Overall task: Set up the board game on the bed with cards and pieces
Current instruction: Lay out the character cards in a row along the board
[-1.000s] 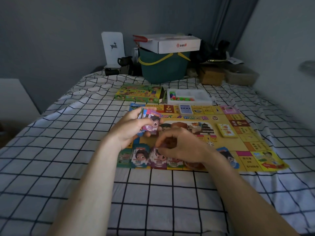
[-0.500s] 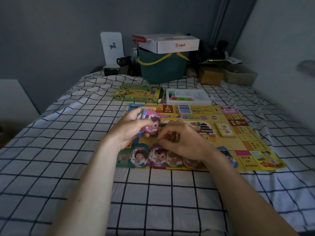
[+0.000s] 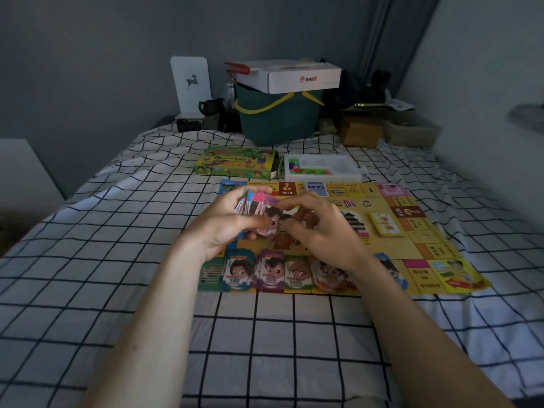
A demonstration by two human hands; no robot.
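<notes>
The game board (image 3: pixel 379 245) is lying flat on the bed (image 3: pixel 117 260), and everything else is placed relative to it. Above the board's middle, the left hand (image 3: pixel 223 228) is gripping a fanned stack of cards (image 3: pixel 259 210), fingers curled behind it and thumb pressing across the front. The right hand (image 3: pixel 321 231) is meeting that stack from the right, its fingertips pinching the edge of the front card. Along the board's near edge, a row of cards (image 3: pixel 270 272) is lying face up, touching one another side by side; the right wrist is covering part of the row. On the board's right half, a small yellow deck (image 3: pixel 385 225) is sitting apart from the hands, and a blue deck (image 3: pixel 315 188) is resting at the far edge. Just beyond the board's far edge, the green game box (image 3: pixel 235 163) and a white tray (image 3: pixel 323 169) holding coloured pieces (image 3: pixel 303 170) are sitting side by side. Farther beyond the board, a green basket (image 3: pixel 276 119) is carrying a white carton (image 3: pixel 300 76).
</notes>
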